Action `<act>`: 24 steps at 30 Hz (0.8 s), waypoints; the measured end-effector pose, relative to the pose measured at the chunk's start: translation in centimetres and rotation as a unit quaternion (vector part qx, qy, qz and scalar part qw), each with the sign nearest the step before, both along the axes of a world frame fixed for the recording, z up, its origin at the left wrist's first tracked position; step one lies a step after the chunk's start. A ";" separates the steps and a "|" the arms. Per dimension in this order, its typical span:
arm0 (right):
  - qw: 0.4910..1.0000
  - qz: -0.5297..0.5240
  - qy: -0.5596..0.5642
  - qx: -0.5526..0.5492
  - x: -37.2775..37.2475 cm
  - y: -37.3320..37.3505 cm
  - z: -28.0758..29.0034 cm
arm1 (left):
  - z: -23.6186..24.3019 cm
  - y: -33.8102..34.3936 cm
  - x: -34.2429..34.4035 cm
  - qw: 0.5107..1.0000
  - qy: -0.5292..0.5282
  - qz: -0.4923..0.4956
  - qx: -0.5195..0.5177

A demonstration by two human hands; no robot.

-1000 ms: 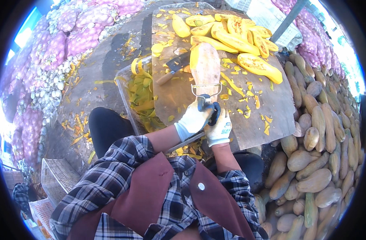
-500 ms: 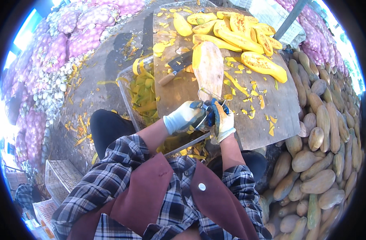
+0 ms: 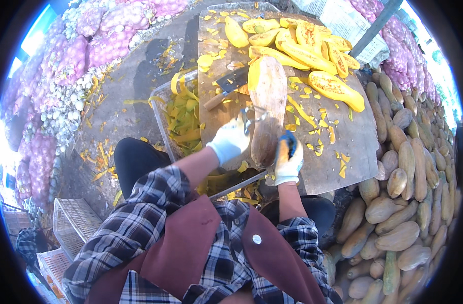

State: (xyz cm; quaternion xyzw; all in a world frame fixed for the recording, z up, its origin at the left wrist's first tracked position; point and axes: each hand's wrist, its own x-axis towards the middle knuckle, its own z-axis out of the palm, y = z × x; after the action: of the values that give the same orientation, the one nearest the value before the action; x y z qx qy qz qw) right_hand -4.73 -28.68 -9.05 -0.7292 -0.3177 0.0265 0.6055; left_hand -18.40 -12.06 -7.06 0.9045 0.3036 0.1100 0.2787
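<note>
A long tan squash (image 3: pixel 267 111) lies lengthwise on the wooden board (image 3: pixel 333 167), with a bare yellow strip at its upper left end. My left hand (image 3: pixel 230 141), in a white glove with a dark coated palm, is closed on a metal-framed peeler (image 3: pixel 257 114) over the squash's left side. Beside the squash's near right end is my right hand (image 3: pixel 288 161), gloved alike with orange stains. Its fingers are partly apart and slightly blurred, and nothing shows in them. A cleaver (image 3: pixel 231 81) with a wooden handle lies left of the squash.
Cut yellow squash halves (image 3: pixel 307 50) are piled at the board's far end, peel scraps scattered around. A crate (image 3: pixel 163 119) of peelings stands at the board's left. Whole squashes (image 3: pixel 393 213) are heaped at right. Onion-like bulbs in pink net bags (image 3: pixel 107 48) lie far left.
My hands were together at the squash's near end, both at the peeler. Now they are apart: the left has moved up with the peeler, the right has moved to the right.
</note>
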 end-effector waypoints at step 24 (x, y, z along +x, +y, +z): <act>0.915 0.033 0.373 0.152 0.3 2.9 -7.6 | -0.5 2.5 4.5 1.000 0.016 -0.007 -0.010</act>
State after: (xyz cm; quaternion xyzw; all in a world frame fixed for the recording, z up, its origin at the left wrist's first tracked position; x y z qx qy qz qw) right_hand -4.46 -25.80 -16.66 -0.5547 -0.0933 0.2682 0.7821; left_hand -13.93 -9.58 -7.56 0.9054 0.3030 0.0904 0.2834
